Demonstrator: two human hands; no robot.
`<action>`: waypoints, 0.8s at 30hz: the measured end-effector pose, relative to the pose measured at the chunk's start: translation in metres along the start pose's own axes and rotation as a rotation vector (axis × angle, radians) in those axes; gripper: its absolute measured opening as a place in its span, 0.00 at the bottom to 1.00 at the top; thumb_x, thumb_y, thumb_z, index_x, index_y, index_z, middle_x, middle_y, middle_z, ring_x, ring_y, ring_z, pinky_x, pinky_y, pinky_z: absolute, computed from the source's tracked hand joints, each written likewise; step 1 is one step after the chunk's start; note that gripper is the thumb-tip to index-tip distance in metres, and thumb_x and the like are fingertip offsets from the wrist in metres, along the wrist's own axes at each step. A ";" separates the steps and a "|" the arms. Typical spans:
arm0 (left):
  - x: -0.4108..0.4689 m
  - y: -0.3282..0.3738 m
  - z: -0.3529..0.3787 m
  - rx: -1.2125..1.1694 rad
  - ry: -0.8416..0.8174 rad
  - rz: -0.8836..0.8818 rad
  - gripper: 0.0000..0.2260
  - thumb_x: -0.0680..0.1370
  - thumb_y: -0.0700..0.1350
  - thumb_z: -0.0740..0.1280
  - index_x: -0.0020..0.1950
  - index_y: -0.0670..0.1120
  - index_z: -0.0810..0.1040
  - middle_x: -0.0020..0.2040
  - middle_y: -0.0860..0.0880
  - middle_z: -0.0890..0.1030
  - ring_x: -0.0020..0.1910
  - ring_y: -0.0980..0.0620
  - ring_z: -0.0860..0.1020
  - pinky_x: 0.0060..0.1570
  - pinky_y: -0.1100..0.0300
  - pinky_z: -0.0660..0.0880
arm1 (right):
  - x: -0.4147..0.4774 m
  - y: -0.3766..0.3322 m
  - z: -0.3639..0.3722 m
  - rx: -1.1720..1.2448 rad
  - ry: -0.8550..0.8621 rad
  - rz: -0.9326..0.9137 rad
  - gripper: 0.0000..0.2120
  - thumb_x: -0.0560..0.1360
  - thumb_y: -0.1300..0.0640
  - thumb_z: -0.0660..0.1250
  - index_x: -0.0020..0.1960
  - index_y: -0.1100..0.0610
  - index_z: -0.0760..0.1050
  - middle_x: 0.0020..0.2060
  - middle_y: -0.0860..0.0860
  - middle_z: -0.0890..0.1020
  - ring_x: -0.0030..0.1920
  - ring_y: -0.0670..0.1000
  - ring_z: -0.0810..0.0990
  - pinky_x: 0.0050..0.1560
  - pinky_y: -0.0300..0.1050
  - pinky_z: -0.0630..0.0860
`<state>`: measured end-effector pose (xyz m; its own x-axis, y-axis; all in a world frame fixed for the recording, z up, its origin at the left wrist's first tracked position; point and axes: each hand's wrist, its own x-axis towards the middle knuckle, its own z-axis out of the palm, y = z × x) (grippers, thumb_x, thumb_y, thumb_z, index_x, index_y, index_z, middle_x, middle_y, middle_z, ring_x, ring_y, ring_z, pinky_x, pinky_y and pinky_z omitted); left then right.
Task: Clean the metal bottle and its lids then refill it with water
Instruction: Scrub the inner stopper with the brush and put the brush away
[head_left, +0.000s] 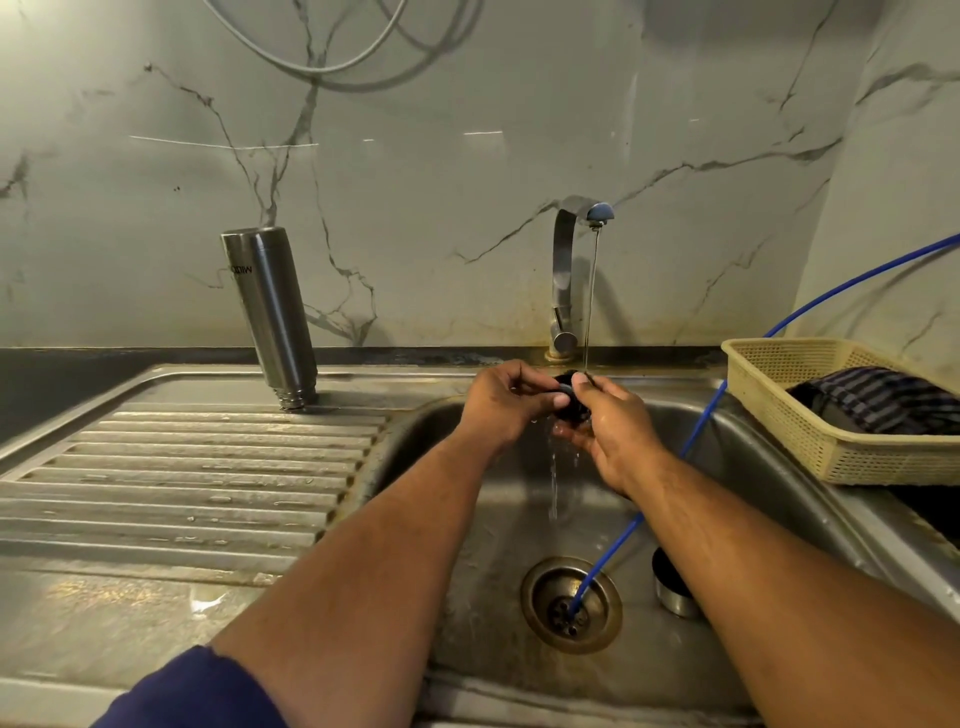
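The metal bottle (270, 312) stands upside down on the drainboard (197, 467), mouth down, leaning against the marble wall. Over the sink basin (457, 571), my left hand (506, 402) and my right hand (605, 431) both grip a small black lid (571, 402) under the thin stream of water running from the tap (569, 275). Water drips from the hands into the basin. A second lid, steel with a dark top (670, 584), lies on the basin floor right of the drain, partly hidden by my right forearm.
A blue tube (696, 431) runs from the right wall down into the drain (571, 603). A cream plastic basket (810, 431) holding a dark striped cloth sits on the counter right of the sink. Grey cables hang on the wall above.
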<state>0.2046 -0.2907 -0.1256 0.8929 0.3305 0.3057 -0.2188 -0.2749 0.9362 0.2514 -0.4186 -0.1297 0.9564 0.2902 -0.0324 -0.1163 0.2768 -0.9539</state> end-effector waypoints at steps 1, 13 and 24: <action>0.001 -0.001 0.000 0.025 0.022 0.003 0.08 0.72 0.35 0.77 0.47 0.44 0.82 0.48 0.44 0.86 0.48 0.51 0.85 0.49 0.61 0.82 | 0.000 0.000 0.001 -0.019 0.017 -0.054 0.09 0.82 0.56 0.67 0.62 0.51 0.78 0.58 0.57 0.82 0.52 0.53 0.83 0.45 0.47 0.81; -0.024 0.013 0.000 0.698 -0.016 -0.148 0.16 0.77 0.41 0.74 0.64 0.47 0.80 0.57 0.49 0.82 0.55 0.53 0.79 0.61 0.55 0.76 | -0.012 -0.007 -0.003 -0.719 0.097 -0.393 0.31 0.72 0.59 0.78 0.72 0.50 0.72 0.68 0.53 0.77 0.68 0.55 0.75 0.64 0.46 0.73; -0.058 0.015 -0.001 0.748 -0.036 -0.104 0.19 0.77 0.45 0.74 0.68 0.50 0.77 0.61 0.49 0.82 0.60 0.51 0.79 0.64 0.53 0.77 | -0.020 -0.012 -0.018 -0.891 0.050 -0.310 0.29 0.69 0.57 0.81 0.68 0.53 0.77 0.63 0.54 0.82 0.62 0.55 0.79 0.58 0.44 0.74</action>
<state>0.1495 -0.3129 -0.1292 0.9096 0.3618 0.2043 0.1809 -0.7875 0.5891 0.2388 -0.4445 -0.1226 0.9232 0.2753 0.2682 0.3730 -0.4729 -0.7983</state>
